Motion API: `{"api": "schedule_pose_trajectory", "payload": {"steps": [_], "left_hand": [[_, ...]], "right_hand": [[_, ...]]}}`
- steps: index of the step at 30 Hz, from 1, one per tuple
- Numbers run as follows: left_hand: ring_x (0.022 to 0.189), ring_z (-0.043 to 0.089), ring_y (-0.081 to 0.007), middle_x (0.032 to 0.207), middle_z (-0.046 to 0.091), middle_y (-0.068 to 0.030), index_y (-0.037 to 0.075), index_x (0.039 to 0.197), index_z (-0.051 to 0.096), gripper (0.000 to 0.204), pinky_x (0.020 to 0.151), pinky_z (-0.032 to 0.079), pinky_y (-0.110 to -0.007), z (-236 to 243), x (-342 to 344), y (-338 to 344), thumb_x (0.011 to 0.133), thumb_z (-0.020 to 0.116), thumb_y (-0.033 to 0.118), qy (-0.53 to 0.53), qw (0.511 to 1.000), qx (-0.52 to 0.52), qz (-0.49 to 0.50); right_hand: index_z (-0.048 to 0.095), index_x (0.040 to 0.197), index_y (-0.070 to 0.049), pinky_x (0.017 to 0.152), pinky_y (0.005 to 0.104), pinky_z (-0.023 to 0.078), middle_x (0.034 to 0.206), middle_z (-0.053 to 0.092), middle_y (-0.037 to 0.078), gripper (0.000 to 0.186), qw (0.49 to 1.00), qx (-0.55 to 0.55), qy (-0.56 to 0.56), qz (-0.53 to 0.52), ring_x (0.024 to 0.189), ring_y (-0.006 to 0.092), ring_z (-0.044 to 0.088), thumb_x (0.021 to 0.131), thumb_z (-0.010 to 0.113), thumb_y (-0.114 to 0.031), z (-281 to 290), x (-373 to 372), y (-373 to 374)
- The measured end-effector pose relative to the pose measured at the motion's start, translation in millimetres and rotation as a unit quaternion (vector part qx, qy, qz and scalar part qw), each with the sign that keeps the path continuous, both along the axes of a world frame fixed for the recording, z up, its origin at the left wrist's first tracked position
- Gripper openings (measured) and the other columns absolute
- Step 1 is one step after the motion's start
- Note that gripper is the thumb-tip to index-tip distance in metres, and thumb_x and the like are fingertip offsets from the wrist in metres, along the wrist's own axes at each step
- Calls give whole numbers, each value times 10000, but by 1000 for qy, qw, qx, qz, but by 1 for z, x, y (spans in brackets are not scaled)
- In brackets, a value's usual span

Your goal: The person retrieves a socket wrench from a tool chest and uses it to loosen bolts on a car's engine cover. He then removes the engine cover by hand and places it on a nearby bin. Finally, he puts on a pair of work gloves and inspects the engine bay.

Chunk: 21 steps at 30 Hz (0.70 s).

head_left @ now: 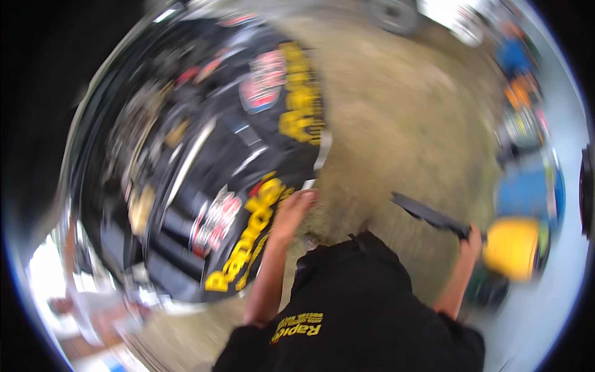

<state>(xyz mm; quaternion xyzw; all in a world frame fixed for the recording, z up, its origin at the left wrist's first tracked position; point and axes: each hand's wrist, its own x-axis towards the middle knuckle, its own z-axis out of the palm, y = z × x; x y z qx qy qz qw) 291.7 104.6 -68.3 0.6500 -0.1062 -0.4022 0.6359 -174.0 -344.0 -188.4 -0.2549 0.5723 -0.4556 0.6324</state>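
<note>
My right hand (472, 242) is closed around one end of a long, flat black part (431, 216), which looks like a plastic trim panel. The part is held out over the floor, its far end pointing left toward the car. My left hand (295, 212) lies at the front edge of a black fender cover (214, 158) with yellow and red-and-white print, its fingers stretched forward and blurred. That cover is draped over the front of a car whose engine bay (145, 130) is exposed on the left.
Another person (102, 313) is at the car's far side, lower left. Along the right wall stand a yellow container (511, 248), a blue bin (527, 193) and several orange and blue items. A wheel (394, 13) shows at the top. Brown floor (396, 111) lies between car and wall.
</note>
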Motion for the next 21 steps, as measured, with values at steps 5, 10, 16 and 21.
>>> {"api": "schedule_pose_trajectory", "payload": {"steps": [5, 10, 16, 21], "left_hand": [[1139, 664, -248, 1273, 696, -117, 0, 1326, 629, 398, 1049, 473, -387, -43, -36, -75, 1084, 550, 305, 84, 995, 50, 32], [1144, 657, -243, 1266, 693, -115, 35, 1295, 638, 354, 1014, 473, -371, -75, -83, -186, 1083, 559, 307, 145, 983, 77, -82], [1140, 657, -242, 1269, 686, -135, 14, 1308, 617, 376, 1016, 467, -367, -72, -116, -297, 1077, 574, 308, 118, 961, 112, -225], [1147, 648, -260, 1277, 680, -143, 5, 1321, 607, 392, 1044, 451, -376, -91, -102, -378, 1076, 573, 309, 94, 939, 149, -294]], "right_hand": [[617, 979, 143, 669, 460, 542, 919, 647, 167, 309, 983, 67, 73, -156, 754, 278, 645, 765, 779, -9, -15, 5, 8], [640, 1024, 141, 712, 452, 593, 969, 709, 186, 287, 962, 145, 56, -224, 837, 309, 726, 818, 762, -15, -18, -37, -3], [610, 1091, 192, 742, 431, 600, 1022, 712, 247, 332, 955, 126, 48, -265, 854, 326, 736, 851, 736, 0, 27, -58, -13], [485, 1322, 189, 882, 390, 576, 1139, 695, 247, 560, 960, 26, 42, -276, 988, 297, 723, 866, 731, -22, 27, -83, -15]]}}
